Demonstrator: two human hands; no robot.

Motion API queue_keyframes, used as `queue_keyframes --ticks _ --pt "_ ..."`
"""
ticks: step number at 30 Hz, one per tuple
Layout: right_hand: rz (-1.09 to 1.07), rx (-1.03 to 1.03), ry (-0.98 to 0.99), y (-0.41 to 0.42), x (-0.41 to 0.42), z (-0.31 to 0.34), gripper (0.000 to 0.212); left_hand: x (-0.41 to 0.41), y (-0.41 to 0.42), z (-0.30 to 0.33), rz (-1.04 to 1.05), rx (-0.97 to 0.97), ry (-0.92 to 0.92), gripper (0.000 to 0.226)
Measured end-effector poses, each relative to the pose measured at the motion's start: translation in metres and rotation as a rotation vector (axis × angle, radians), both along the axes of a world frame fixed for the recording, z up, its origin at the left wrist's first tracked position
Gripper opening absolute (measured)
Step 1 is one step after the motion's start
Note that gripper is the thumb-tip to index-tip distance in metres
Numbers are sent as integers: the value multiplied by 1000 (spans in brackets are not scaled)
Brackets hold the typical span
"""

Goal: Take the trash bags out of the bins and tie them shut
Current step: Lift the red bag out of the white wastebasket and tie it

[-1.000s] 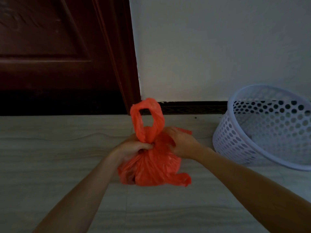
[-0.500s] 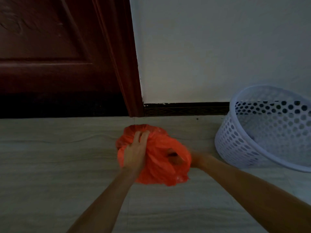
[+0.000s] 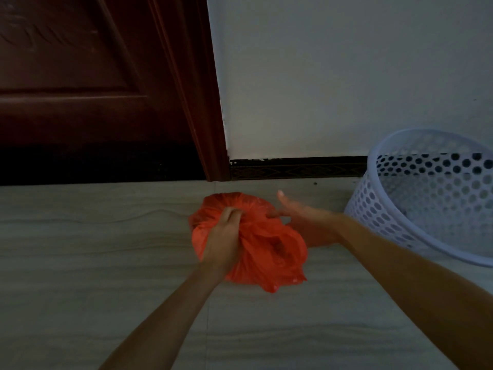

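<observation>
An orange trash bag (image 3: 266, 252) lies bunched on the pale floor in the middle of the head view. My left hand (image 3: 222, 237) presses down on its left side, fingers clenched around the gathered plastic near the top. My right hand (image 3: 301, 217) is at the bag's right side with fingers stretched out; the thumb seems to touch the plastic, and the hand is blurred. A white perforated plastic bin (image 3: 432, 196) stands tilted at the right against the wall, with no bag in it.
A dark wooden door (image 3: 80, 89) and its frame (image 3: 202, 116) fill the upper left. A pale wall with a dark skirting board (image 3: 296, 169) runs behind the bag. The floor (image 3: 93, 263) is pale wood-grain tile.
The upright loop of the bag's handles is gone and the bag is squashed lower. My left hand moved onto the top of the bag. My right hand has opened its fingers and drawn to the right.
</observation>
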State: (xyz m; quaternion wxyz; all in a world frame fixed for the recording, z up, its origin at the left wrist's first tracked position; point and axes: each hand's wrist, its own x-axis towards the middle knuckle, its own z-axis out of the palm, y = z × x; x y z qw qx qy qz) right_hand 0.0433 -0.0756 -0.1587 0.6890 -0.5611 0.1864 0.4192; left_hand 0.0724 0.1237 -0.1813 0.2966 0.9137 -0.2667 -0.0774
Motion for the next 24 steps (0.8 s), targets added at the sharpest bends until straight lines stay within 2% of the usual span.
queue_keyframes --ticks 2,3,5,7,8,10,13,17,20,24 --pt "88 -56 -47 11 4 11 49 -3 -4 4 -1 4 47 54" --pt "135 -175 -78 18 4 15 44 -4 -5 6 -12 6 84 58" --pt "251 -543 -215 29 4 11 53 0 -5 8 -35 7 165 61" --pt "389 -871 -391 36 1 3 45 7 -2 10 -14 -35 265 55" --pt "399 -965 -445 38 -2 -1 40 10 0 11 6 -56 302 49" --pt "326 -1031 -521 38 -4 -3 39 12 1 15 41 -55 326 40" --pt "283 -1070 -602 30 -3 -5 46 9 -2 17 81 13 246 31" --pt "301 -1083 -634 28 -4 -5 48 2 -4 18 109 97 27 20" --pt "354 -1112 -651 28 -7 -8 48 -1 -4 14 -4 140 -136 11" --pt "413 -1177 -676 25 -9 -6 49 7 -1 5 -94 355 -390 16"
